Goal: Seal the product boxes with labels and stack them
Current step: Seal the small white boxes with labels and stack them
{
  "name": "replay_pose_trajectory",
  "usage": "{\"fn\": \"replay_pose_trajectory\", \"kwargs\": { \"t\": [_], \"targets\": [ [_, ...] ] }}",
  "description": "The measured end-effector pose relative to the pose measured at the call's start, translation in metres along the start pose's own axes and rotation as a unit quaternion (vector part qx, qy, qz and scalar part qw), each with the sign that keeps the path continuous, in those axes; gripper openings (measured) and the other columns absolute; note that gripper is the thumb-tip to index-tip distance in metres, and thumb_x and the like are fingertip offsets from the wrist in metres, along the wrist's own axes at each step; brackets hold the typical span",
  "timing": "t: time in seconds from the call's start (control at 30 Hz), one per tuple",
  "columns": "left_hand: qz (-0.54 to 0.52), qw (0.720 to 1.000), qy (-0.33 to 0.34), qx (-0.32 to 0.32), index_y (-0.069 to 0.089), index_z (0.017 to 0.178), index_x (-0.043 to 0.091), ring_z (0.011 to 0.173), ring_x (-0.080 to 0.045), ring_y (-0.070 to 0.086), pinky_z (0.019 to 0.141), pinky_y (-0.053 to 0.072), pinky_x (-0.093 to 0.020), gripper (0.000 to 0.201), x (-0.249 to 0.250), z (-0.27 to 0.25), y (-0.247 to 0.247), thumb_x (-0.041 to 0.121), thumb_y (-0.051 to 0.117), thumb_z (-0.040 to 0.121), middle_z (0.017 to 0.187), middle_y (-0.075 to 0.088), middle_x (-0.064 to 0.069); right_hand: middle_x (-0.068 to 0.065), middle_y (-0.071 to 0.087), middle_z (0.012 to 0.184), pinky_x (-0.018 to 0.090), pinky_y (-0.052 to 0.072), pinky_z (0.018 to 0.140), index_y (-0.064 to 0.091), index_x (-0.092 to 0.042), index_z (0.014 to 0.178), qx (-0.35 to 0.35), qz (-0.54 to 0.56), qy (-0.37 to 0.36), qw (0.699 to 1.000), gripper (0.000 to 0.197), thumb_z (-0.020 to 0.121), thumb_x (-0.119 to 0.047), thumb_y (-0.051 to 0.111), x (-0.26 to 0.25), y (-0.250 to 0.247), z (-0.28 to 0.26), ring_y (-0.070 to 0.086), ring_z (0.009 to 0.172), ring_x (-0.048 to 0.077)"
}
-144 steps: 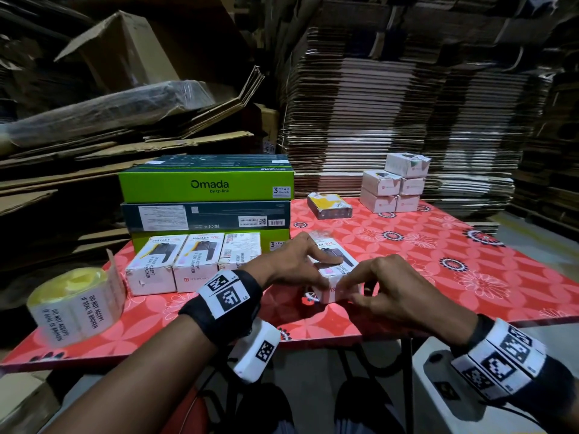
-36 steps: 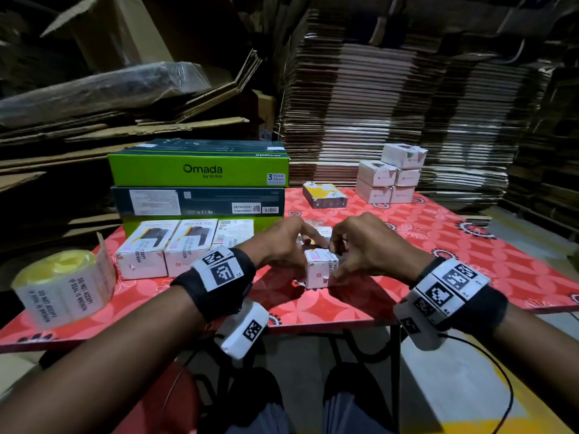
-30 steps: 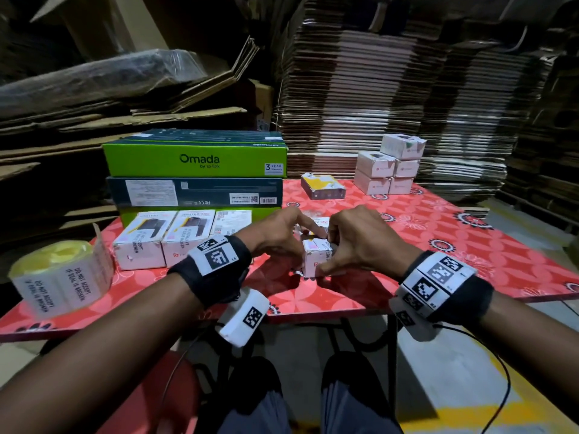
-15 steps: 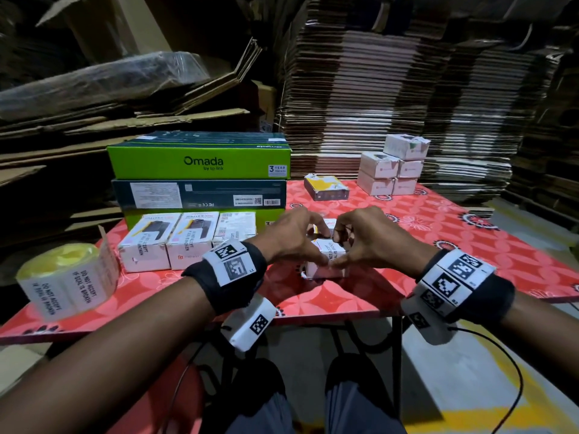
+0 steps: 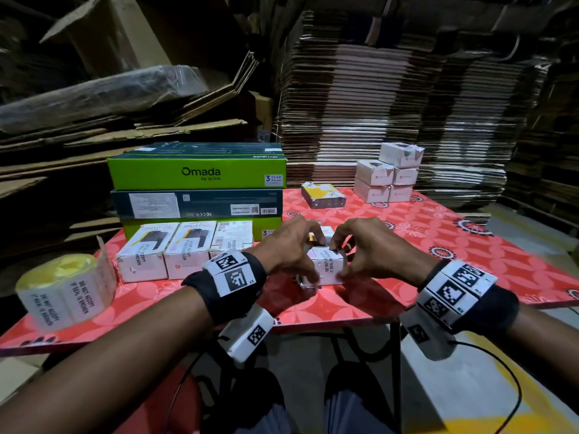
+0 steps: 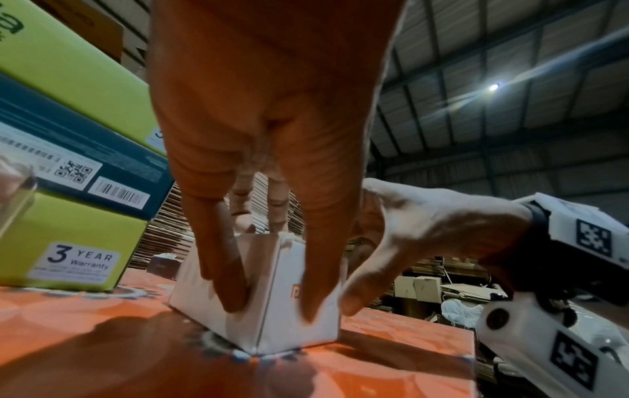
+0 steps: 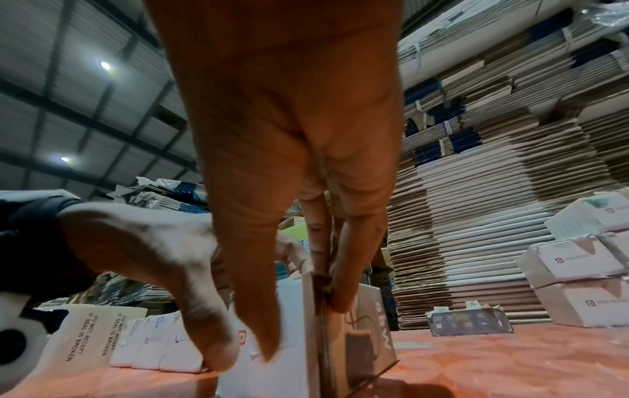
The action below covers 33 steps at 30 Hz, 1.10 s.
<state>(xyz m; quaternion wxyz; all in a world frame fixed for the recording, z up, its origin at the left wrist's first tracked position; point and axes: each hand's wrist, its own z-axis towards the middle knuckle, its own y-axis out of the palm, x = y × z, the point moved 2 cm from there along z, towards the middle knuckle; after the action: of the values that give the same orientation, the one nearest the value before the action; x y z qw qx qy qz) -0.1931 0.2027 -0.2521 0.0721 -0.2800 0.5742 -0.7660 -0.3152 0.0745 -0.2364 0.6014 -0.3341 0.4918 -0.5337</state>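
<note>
- small white box [image 5: 327, 268] with a seal label [image 5: 326, 260] over its top, near the table's [image 5: 470, 245] front edge
- left hand [image 5: 286, 245] grips its left side
- right hand [image 5: 365, 249] pinches its right side

Head: looks forward and down from above the near edge of the red table [image 5: 470, 245], taking in both wrists.
Left wrist: very close, low by the tabletop, facing rightward past the small white box [image 6: 292, 317].
Right wrist: equally close and low, facing left and far.
Shared: all three views show that box.
</note>
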Motion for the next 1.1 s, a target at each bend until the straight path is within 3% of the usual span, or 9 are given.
{"fn": "replay_pose_trajectory", "kwargs": {
  "t": [0.13,0.27,0.33,0.43,0.53,0.63,0.77,0.87,1.1],
  "targets": [
    [-0.018,0.999,-0.004,0.033,0.063,0.105,0.025,0.097,-0.017,0.051,0.063,0.033,-0.024,0.057,0.0,0.001,0.003,0.038,0.095,0.059,0.103,0.05,0.001,-0.004,0.069,0.083,0.022,0.05,0.063,0.074,-0.015,0.092,0.023,-0.002,-0.002,1.0,0.041,0.061,-0.031,0.096,0.0,0.002,0.001,0.063,0.075,0.012],
    [-0.017,1.0,-0.01,0.022,0.064,0.108,0.022,0.092,-0.015,0.045,0.056,0.029,-0.019,0.061,0.002,0.001,0.001,0.027,0.096,0.056,0.103,0.048,0.001,-0.001,0.07,0.084,0.03,0.057,0.066,0.075,-0.012,0.09,0.01,0.022,0.007,1.0,0.031,0.063,-0.013,0.09,0.003,0.002,0.001,0.066,0.078,0.015],
    [-0.012,1.0,-0.014,0.014,0.063,0.11,0.022,0.091,-0.015,0.045,0.057,0.03,-0.021,0.063,0.002,0.0,0.001,0.024,0.095,0.056,0.104,0.046,0.001,0.001,0.071,0.087,0.028,0.057,0.065,0.075,-0.01,0.092,0.0,0.024,0.001,1.0,0.029,0.066,-0.004,0.085,0.004,0.001,0.001,0.068,0.08,0.017],
    [-0.006,1.0,-0.014,-0.008,0.063,0.116,0.022,0.095,-0.016,0.047,0.064,0.034,-0.025,0.064,0.001,-0.001,-0.002,0.021,0.093,0.059,0.11,0.047,-0.002,-0.002,0.073,0.088,0.026,0.057,0.067,0.076,-0.015,0.098,-0.034,0.022,0.002,0.999,0.031,0.069,-0.008,0.084,0.006,-0.005,0.004,0.07,0.082,0.015],
    [-0.016,0.999,-0.024,-0.02,0.063,0.122,0.023,0.104,-0.017,0.052,0.077,0.043,-0.026,0.068,-0.002,-0.002,-0.008,0.034,0.094,0.062,0.117,0.05,-0.002,-0.005,0.076,0.094,0.03,0.06,0.078,0.076,-0.02,0.103,-0.094,0.045,0.001,0.995,0.033,0.073,-0.024,0.09,0.01,-0.019,0.011,0.072,0.085,0.01],
    [-0.028,0.999,-0.031,-0.028,0.066,0.125,0.029,0.116,-0.018,0.054,0.095,0.049,-0.033,0.069,-0.005,-0.005,-0.014,0.041,0.093,0.063,0.125,0.052,0.0,-0.004,0.077,0.095,0.03,0.061,0.075,0.077,-0.022,0.104,-0.11,0.086,-0.022,0.99,0.016,0.088,-0.023,0.078,0.008,-0.031,0.015,0.074,0.083,0.013],
    [-0.015,0.998,-0.033,-0.042,0.065,0.13,0.032,0.112,-0.016,0.059,0.084,0.047,-0.023,0.069,-0.006,-0.005,-0.02,0.036,0.092,0.066,0.13,0.058,0.003,-0.008,0.076,0.086,0.033,0.057,0.071,0.079,-0.031,0.092,-0.095,0.027,-0.049,0.994,0.014,0.091,-0.022,0.069,-0.002,-0.03,0.018,0.069,0.082,0.012],
    [-0.002,0.999,-0.029,-0.039,0.065,0.131,0.035,0.102,-0.013,0.057,0.078,0.042,-0.02,0.071,-0.006,-0.003,-0.02,0.037,0.091,0.065,0.13,0.062,0.003,-0.002,0.075,0.086,0.037,0.057,0.074,0.08,-0.026,0.094,-0.099,0.017,-0.04,0.994,0.011,0.09,-0.025,0.069,-0.007,-0.016,0.018,0.068,0.083,0.017],
    [-0.034,0.998,-0.046,-0.037,0.071,0.122,0.038,0.106,-0.017,0.064,0.089,0.054,-0.029,0.069,-0.012,0.001,-0.019,0.038,0.095,0.058,0.116,0.069,0.002,0.004,0.072,0.074,0.035,0.053,0.064,0.08,-0.012,0.093,-0.051,-0.019,-0.045,0.998,0.015,0.089,-0.013,0.066,-0.007,-0.002,0.033,0.066,0.071,0.021]
  ]
}}
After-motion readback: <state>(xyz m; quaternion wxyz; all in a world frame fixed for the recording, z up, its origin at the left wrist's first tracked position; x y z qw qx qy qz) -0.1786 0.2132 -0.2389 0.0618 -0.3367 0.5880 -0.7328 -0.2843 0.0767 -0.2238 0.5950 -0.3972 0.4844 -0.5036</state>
